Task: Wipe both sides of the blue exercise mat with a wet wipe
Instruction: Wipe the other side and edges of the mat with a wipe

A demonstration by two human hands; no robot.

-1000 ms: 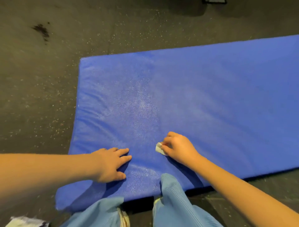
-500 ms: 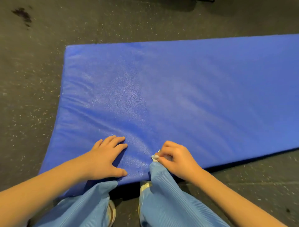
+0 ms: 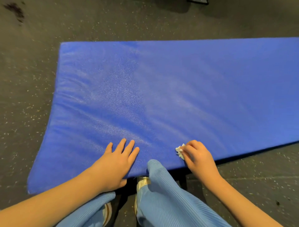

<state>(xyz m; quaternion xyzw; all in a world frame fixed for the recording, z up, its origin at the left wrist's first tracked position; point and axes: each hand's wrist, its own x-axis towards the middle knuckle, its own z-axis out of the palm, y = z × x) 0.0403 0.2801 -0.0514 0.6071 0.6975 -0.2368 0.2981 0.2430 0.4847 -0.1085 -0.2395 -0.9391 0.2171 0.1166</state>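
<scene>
The blue exercise mat (image 3: 169, 90) lies flat on a dark speckled floor and runs off the right side of the view. My left hand (image 3: 116, 160) presses flat on the mat near its front edge, fingers straight and spread. My right hand (image 3: 198, 158) is at the front edge too, further right, with its fingers curled round a crumpled white wet wipe (image 3: 179, 150). The wipe touches the mat's surface, and most of it is hidden under my fingers.
My knees in light blue ribbed trousers (image 3: 165, 199) and my shoes (image 3: 143, 182) are just in front of the mat's near edge. A dark stain (image 3: 15, 11) marks the floor at the far left. A dark object (image 3: 198, 1) pokes in at the top edge.
My right hand with the wipe has slid to the right along the mat's front edge, away from my knee. My left hand stays pressed on the mat.
</scene>
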